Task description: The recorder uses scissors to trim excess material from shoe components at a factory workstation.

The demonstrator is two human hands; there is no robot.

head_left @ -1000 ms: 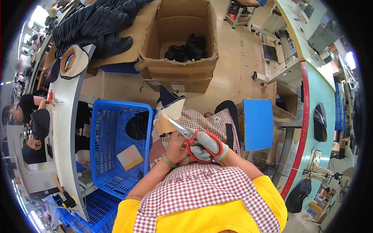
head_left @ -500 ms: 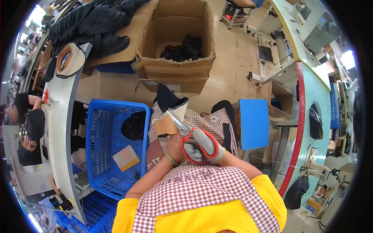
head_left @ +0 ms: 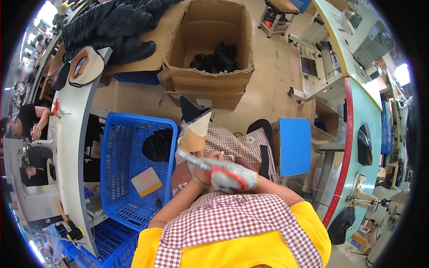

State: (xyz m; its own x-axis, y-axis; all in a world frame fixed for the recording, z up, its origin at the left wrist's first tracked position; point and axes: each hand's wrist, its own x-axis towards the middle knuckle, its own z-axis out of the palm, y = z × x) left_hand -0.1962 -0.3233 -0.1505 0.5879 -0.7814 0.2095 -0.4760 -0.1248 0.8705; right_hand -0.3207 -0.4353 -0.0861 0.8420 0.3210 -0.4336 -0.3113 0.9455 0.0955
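My left hand is bare, with a band at the wrist, and its fingers are closed around the lower end of a shoe upper. Black outside, cream and tan on its lining, the upper stands above my lap. My right hand, in a pale grey glove, grips red-handled scissors. Motion smears the scissors; their blades point left and pass in front of my left wrist area. Whether the blades touch the upper cannot be made out. A checked apron covers my front and lap.
Left of me stands a blue crate holding a black piece and a small block. Ahead is a cardboard box with black pieces inside. A blue-topped box is at my right; a white bench runs along the left.
The scissors have swung from pointing up and left to nearly level, their handles now seen edge-on. The upper has turned more upright, showing more of its tan lining.
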